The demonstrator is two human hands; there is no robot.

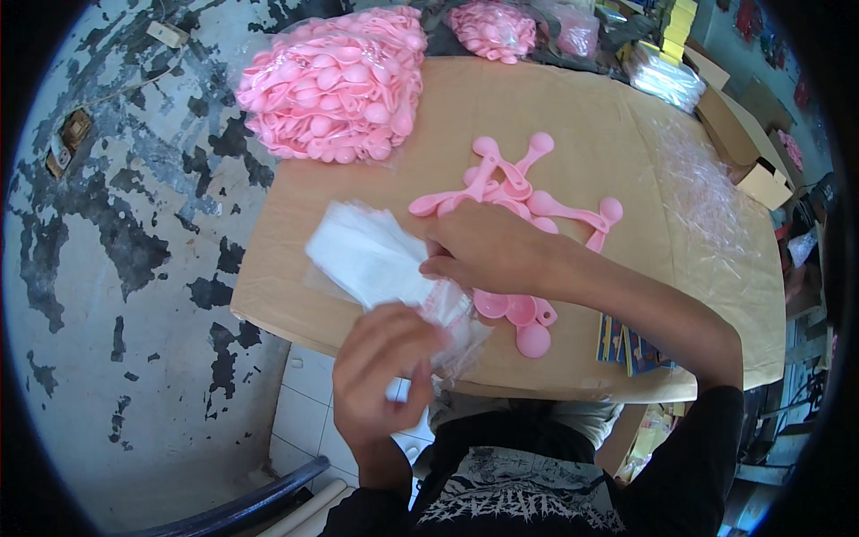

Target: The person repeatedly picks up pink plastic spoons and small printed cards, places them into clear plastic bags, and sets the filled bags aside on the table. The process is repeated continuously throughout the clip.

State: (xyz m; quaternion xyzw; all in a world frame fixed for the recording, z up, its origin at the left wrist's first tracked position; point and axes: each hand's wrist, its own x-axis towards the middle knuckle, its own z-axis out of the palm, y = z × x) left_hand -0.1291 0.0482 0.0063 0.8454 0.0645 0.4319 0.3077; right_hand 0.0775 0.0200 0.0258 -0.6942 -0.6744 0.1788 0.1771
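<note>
1. Clear plastic is what both hands are on in the head view: a stack of small transparent bags (376,259) lies on the cardboard-covered bench (626,152), close to the near edge, within easy reach of the person.
2. Left hand (385,376) comes up from below with fingers curled, pinching the crinkled near end of the bags at the bench edge, which seems to steady the stack.
3. Right hand (488,251) lies over the far end of the same stack, fingertips bent down onto the top bag as if peeling one free; it grips no spoon.
4. Loose pink plastic spoons (514,183) sit just behind and under that right hand, fanned out with long handles and round bowls, some bowls peeking out at the near side (523,313).
5. Stock is kept farther back: a big clear sack packed with pink spoons (335,85) at the far left corner, a smaller one (494,29) beyond it.
6. Bags look thin, whitish where layered, glossy and wrinkled at the open end.
7. Blue printed cards (626,345) lie near the right forearm, untouched.
</note>
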